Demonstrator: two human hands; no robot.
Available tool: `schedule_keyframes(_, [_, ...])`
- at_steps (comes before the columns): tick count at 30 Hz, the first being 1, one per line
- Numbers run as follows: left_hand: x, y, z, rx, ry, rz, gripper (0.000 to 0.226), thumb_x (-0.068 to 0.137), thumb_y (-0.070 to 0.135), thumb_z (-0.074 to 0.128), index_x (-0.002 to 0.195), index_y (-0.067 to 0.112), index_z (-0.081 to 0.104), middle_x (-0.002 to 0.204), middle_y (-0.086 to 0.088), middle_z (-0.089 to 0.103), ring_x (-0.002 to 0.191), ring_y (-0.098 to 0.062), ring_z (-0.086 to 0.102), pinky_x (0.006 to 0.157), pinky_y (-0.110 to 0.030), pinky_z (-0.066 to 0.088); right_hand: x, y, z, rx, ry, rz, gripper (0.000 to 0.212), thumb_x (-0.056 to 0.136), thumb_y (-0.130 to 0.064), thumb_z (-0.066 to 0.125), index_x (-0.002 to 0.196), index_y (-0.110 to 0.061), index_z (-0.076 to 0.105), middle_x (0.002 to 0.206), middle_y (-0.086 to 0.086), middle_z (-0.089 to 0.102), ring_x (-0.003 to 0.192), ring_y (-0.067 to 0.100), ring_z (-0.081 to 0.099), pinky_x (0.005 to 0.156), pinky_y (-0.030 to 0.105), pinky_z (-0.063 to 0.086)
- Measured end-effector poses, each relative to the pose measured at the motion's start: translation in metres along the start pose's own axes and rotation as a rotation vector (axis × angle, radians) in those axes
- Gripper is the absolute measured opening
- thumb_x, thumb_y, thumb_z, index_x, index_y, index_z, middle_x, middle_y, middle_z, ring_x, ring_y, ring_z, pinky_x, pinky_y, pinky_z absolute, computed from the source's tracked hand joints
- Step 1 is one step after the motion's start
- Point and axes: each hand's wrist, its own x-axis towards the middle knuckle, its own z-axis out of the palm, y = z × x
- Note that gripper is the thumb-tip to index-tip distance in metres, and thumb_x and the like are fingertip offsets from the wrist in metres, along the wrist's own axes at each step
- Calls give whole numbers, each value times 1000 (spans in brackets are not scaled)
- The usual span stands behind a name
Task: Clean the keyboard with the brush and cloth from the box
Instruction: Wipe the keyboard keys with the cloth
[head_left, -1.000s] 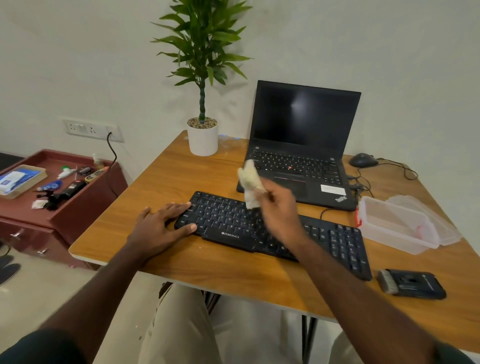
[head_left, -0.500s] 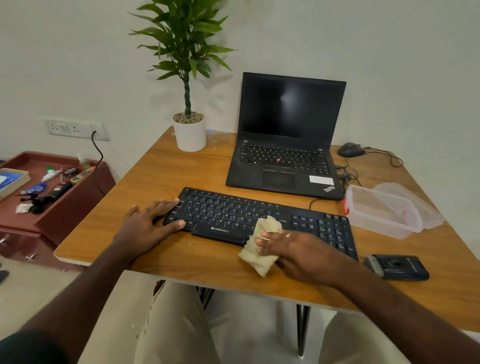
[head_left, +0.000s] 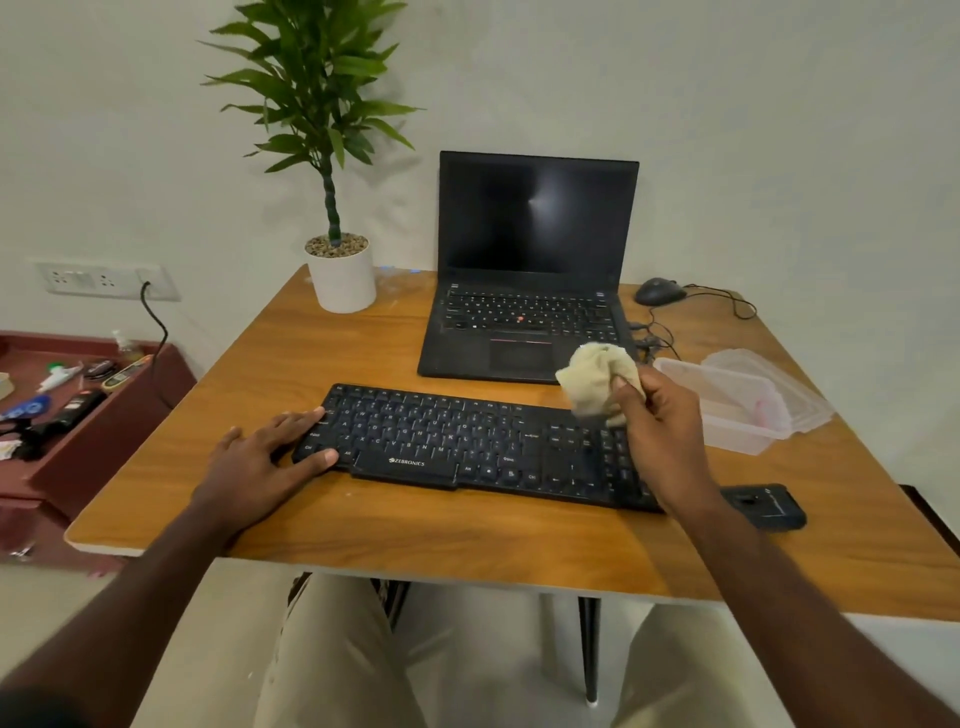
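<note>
On the wooden worktop (head_left: 467, 525), a long black keyboard with pale lettering (head_left: 467, 447) lies across the middle, its left end pinned under the left hand (head_left: 260, 462), whose fingers lie spread and fairly straight, thumb against the near edge and fingertips on the far corner keys. At about 2 o'clock from the keyboard's centre, the right hand (head_left: 660, 431) is raised above the number-pad end, its fingers curled round a crumpled cream cloth (head_left: 597, 382), which bunches out at 11 o'clock from the knuckles and hangs clear of the keys. At 3 o'clock from that hand stands a clear plastic box (head_left: 727, 410), with its clear lid (head_left: 779, 379) lying just behind it. At 5 o'clock from the hand, beside the keyboard's right end, lies a flat black brush (head_left: 763, 506), partly hidden by the wrist. At 12 o'clock from the keyboard sits an open black laptop (head_left: 535, 260), screen dark, with a white potted plant (head_left: 340, 275) at its 9 o'clock and a dark mouse (head_left: 658, 291) at its 3 o'clock.
</note>
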Motion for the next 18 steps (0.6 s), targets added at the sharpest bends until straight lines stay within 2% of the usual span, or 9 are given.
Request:
schedule_keyframes(2, [0,-1,1,-3,-8,-3,77,66,95,32,135,61,31,155,6,41,145,-15,32,121,-49,13,-9,-2,4,-264,-61,-200,29,101,-13,56,128,-14,68,91,-2,74,77,2,60,68,18,48])
schedule_keyframes(4, [2,-5,1,4,-5,-9,76,67,96,32,135,63,31,155,5,41,144,-17,33,121,-50,14,-30,3,17,-719,-320,-295,36,103,-19,52,137,-22,61,126,4,70,114,12,59,102,31,46])
schedule_keyframes(6, [3,-7,2,16,-5,-23,81,68,96,32,140,60,32,156,2,41,142,-22,35,121,-51,15,-51,13,25,-873,-453,-323,42,103,-23,46,144,-25,54,147,4,56,138,19,49,119,35,24])
schedule_keyframes(8, [3,-6,3,29,2,-34,81,69,93,32,141,57,32,156,1,41,140,-27,37,120,-51,16,-59,17,19,-693,-424,-328,40,100,-23,51,139,-24,60,142,1,60,131,6,53,116,28,27])
schedule_keyframes(10, [2,-3,2,38,14,-38,79,69,92,32,140,57,33,156,2,41,137,-28,39,119,-53,19,-59,17,6,-428,-380,-211,30,100,-16,59,125,-29,69,124,-13,71,106,-16,57,98,15,43])
schedule_keyframes(11, [2,-3,2,35,16,-37,79,69,92,31,140,57,33,156,1,41,136,-28,39,119,-53,20,-57,18,0,-285,-367,-95,30,100,-13,59,117,-35,70,114,-22,72,100,-16,60,88,12,46])
schedule_keyframes(13, [2,-4,2,34,14,-36,82,69,93,31,142,55,33,156,0,42,138,-28,39,119,-52,19,-52,18,-5,-63,-321,58,31,102,-11,54,111,-37,69,105,-23,72,101,-6,63,86,15,51])
schedule_keyframes(15, [3,-7,4,45,13,-35,86,69,94,30,144,53,34,155,-1,42,138,-29,40,119,-54,19,-53,20,-1,-92,-283,11,29,103,-13,52,118,-33,67,109,-20,71,104,-3,63,87,13,50])
schedule_keyframes(18, [3,-6,6,26,57,-32,88,69,95,30,144,50,39,153,-2,46,138,-28,43,117,-56,22,-61,31,10,-359,-258,-220,31,100,-18,55,129,-21,67,120,-10,70,108,-3,61,94,13,46])
